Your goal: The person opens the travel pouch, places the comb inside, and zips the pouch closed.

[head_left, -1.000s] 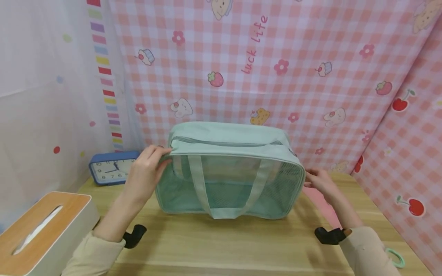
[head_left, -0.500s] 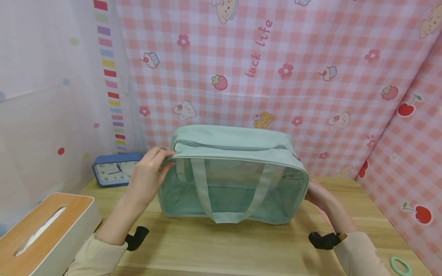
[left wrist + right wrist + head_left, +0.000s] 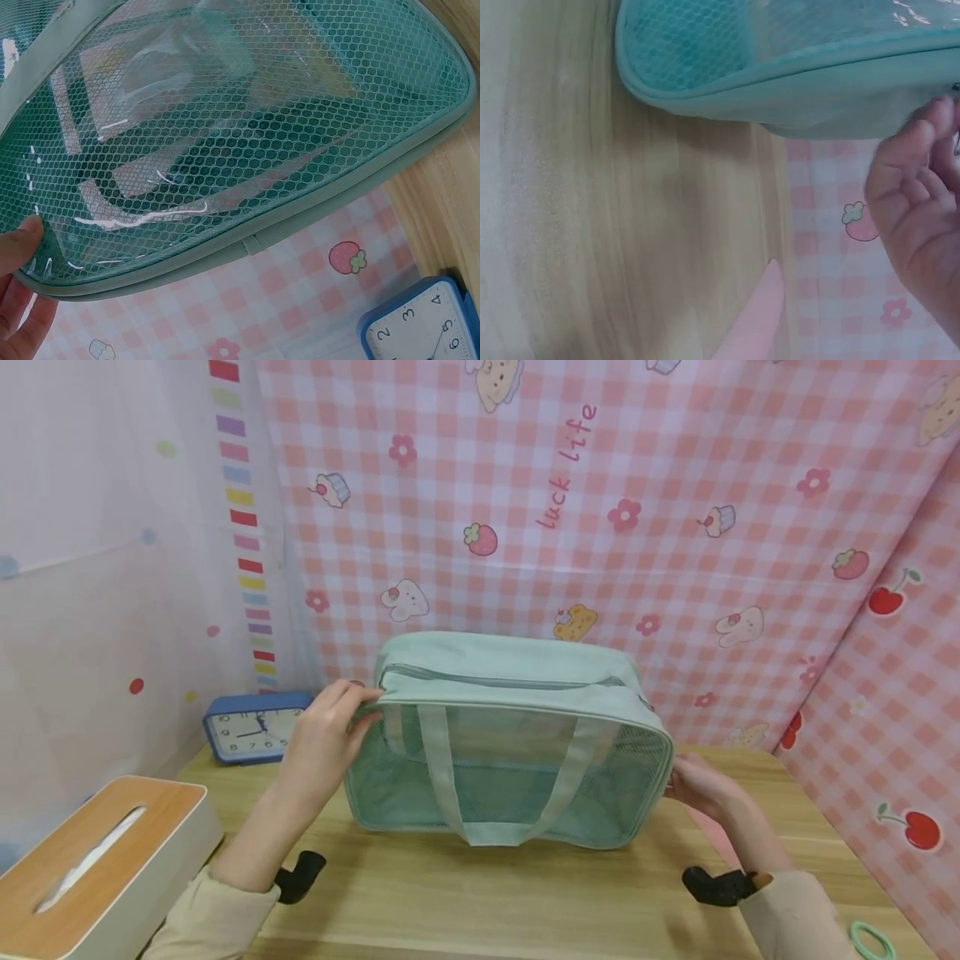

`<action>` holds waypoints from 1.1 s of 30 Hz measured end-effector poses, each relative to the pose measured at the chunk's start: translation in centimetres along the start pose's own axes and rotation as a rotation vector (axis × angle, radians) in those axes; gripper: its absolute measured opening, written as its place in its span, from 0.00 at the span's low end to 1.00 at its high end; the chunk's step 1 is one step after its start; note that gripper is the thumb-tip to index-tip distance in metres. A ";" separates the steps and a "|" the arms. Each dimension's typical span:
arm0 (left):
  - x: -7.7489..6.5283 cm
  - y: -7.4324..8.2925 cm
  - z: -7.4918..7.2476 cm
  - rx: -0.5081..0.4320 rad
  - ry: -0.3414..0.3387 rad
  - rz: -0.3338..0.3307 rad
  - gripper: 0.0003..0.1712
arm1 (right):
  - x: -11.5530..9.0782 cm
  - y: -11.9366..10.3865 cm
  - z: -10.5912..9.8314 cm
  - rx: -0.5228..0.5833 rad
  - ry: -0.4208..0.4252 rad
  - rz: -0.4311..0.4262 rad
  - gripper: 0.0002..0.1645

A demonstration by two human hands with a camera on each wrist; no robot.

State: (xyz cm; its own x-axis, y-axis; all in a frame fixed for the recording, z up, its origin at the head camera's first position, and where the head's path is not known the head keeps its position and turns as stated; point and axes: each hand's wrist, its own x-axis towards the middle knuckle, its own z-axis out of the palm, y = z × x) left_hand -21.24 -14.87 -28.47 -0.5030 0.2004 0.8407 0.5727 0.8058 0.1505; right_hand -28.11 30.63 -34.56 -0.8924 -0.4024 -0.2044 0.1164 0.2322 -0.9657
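A mint-green bag [image 3: 506,752] with clear and mesh panels stands upright on the wooden table, its front handle hanging down. A zipper [image 3: 487,679] runs along its top. My left hand [image 3: 318,739] pinches the top left corner, thumb in front and fingers behind, as the left wrist view also shows. At the bag's right end, my right hand [image 3: 705,789] has its fingers curled against the side. In the right wrist view those fingers pinch a small metal zipper pull [image 3: 957,88], partly cut off by the frame edge. Some contents show dimly through the mesh.
Left of the bag are a blue alarm clock [image 3: 255,727] and a tissue box [image 3: 112,860] with a wooden lid. A pink flat piece [image 3: 757,315] lies beneath my right arm. A green ring [image 3: 872,941] sits near the front right. Checked cloth [image 3: 525,568] hangs close behind the bag.
My right hand first slid farther behind the bag's right end, then came back out slightly. The left hand keeps its pinch on the corner. The view shifted a little.
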 end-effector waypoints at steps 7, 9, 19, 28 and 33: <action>0.0 0.2 0.0 0.002 -0.002 -0.004 0.13 | -0.8 -1.6 -0.9 0.108 0.069 0.045 0.18; 0.0 0.1 0.0 0.004 -0.003 -0.007 0.14 | -0.9 -2.0 -1.0 0.109 0.114 0.069 0.18; -0.1 0.1 0.1 0.001 -0.006 -0.012 0.14 | -1.2 -3.6 -1.1 0.227 0.225 0.090 0.14; -0.2 0.3 0.1 0.005 -0.010 -0.027 0.14 | -1.8 -4.7 -1.0 0.333 0.242 0.122 0.15; -0.1 0.3 0.1 0.006 -0.006 -0.023 0.14 | -2.1 -5.2 -1.0 0.354 0.263 0.127 0.12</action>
State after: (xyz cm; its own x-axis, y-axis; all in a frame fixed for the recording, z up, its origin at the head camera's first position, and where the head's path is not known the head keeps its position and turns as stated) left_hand -21.07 -14.65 -28.58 -0.5197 0.1846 0.8341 0.5567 0.8138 0.1667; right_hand -27.27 31.12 -28.98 -0.9365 -0.1413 -0.3209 0.3328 -0.0699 -0.9404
